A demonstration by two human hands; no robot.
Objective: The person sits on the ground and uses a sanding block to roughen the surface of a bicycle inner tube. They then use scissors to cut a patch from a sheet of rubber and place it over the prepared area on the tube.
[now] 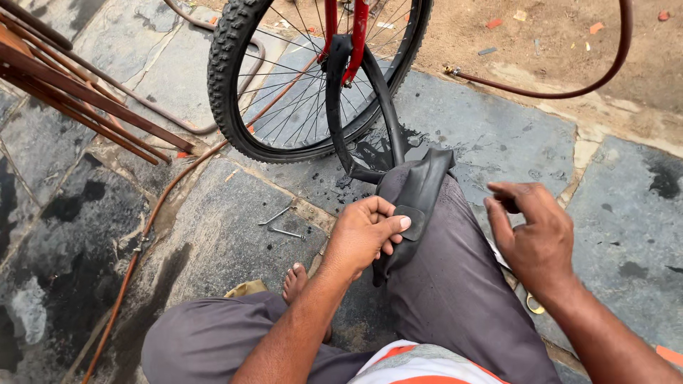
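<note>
A black inner tube [420,192] hangs out of the bicycle wheel [284,92] and lies draped over my right knee [455,263]. My left hand [363,235] grips the tube against the knee, its thumb pressing on a dark oval patch [410,220] on the rubber. My right hand [533,242] hovers just right of the tube, fingers loosely curled, holding nothing that I can see. The wheel's knobby tyre stands upright on the stone, under a red fork [345,28].
Two small metal tyre levers [281,222] lie on the stone slabs near my bare foot [295,281]. A brown hose [569,89] with a brass end curves across the back. Rusty metal bars [78,96] slant at the left. Wet dark patches mark the paving.
</note>
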